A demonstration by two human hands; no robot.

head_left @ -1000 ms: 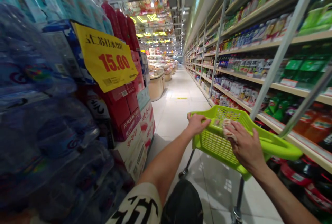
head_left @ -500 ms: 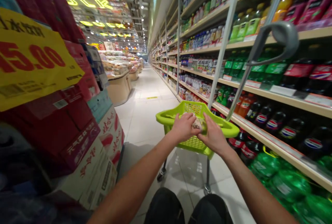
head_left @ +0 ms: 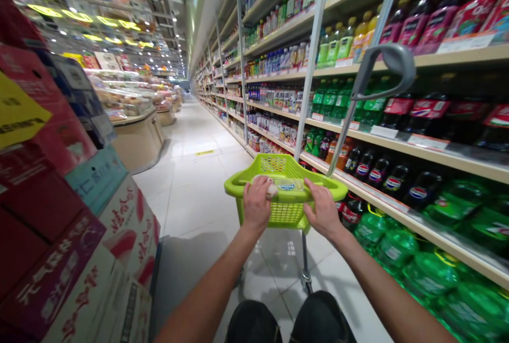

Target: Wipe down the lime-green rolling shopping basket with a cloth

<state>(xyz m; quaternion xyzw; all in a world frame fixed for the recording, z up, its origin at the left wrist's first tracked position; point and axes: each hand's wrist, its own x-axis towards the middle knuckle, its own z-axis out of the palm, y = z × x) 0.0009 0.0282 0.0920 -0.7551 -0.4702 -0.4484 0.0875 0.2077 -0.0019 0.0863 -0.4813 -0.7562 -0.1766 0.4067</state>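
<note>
A lime-green basket cart (head_left: 318, 186) stands in the aisle just ahead of me. My left hand (head_left: 256, 204) is closed over its near rim, and a small pale wad (head_left: 272, 190) pokes out beside the thumb. My right hand (head_left: 324, 211) grips the same rim a little to the right, fingers curled over the edge. A printed label (head_left: 290, 185) lies on the rim between the hands. The cart's grey handle (head_left: 387, 59) rises on two metal bars at the upper right. My knees show at the bottom edge.
Shelves of bottled drinks (head_left: 397, 173) run along the right, close to the cart. Stacked red and white cartons (head_left: 79, 216) with a yellow price sign (head_left: 18, 112) line the left. The tiled aisle floor (head_left: 194, 173) stretches ahead toward a rounded display counter (head_left: 137, 139).
The view has swung right and forward along the aisle. The pale wad went from my right hand into my left, and both hands settled apart on the basket's near rim.
</note>
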